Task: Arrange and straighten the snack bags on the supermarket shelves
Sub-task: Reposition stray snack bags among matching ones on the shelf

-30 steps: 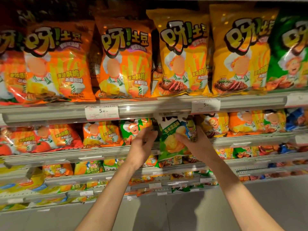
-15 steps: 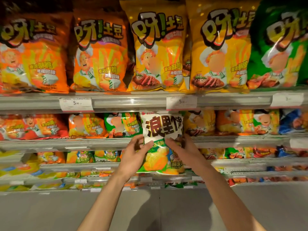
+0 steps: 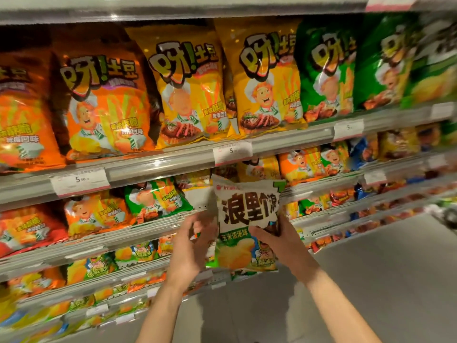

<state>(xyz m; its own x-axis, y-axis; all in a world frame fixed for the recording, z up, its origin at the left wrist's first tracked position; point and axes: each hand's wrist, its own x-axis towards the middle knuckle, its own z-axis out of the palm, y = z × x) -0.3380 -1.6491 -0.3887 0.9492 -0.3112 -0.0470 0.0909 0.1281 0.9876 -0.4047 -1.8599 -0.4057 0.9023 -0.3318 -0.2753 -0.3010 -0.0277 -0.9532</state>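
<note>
1. You are holding one white and green crinkled plastic snack bag with big black characters (image 3: 243, 227) in front of the shelves, so this bag is not yet standing in any row.
2. On the grey metal top shelf (image 3: 158, 167) the large orange, yellow and green foil snack bags (image 3: 106, 107) are standing upright, side by side, faces forward; this row is looking finished to me.
3. On the second shelf the small green foil bag (image 3: 155, 198) is leaning, and the lower shelves are too blurred to judge, so I am thinking most of the work is remaining there.
4. Your right hand (image 3: 277, 240) is gripping the white and green bag at its right edge: the thumb is lying over the front, the other fingers are curling behind it.
5. Your left hand (image 3: 191, 246) is just beside the bag's left edge, fingers (image 3: 195, 222) apart and relaxed; whether they are touching the bag, I cannot tell, because of the blur.
6. The bag is hanging upright, between your two hands, its top near the price rail of the shelf above.
</note>
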